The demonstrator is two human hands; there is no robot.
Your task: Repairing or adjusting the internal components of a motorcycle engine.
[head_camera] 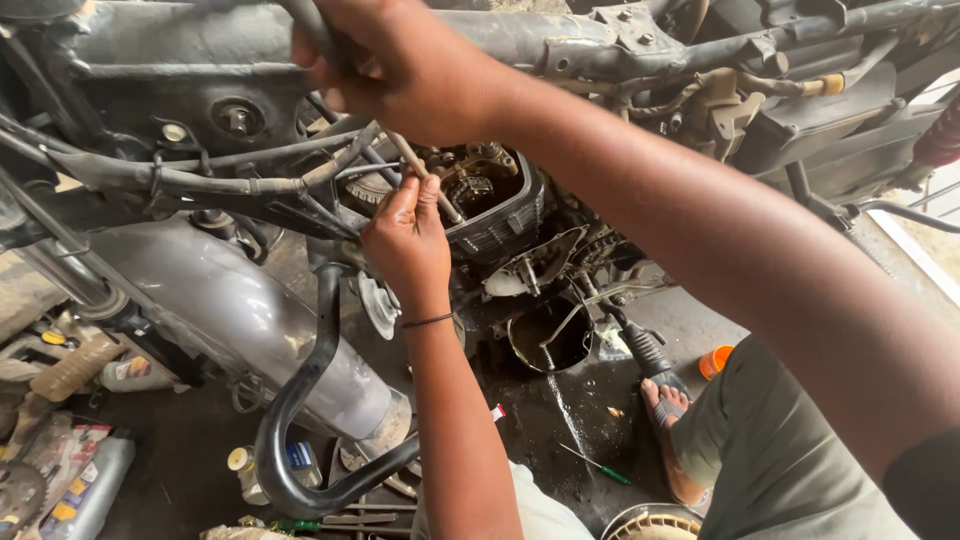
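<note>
Head view: right hand (400, 65) clenched round a long tool's (425, 175) handle, left hand (405, 235) pinching its shaft at the open engine head (490, 205), centre. Any slip could gouge the exposed sprocket (468, 188).

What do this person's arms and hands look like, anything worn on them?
Both forearms are bare, with no gloves on either hand. The left hand has a thin dark band around its wrist. The right hand wears nothing visible; a dark sleeve edge shows at the upper right arm.
</note>
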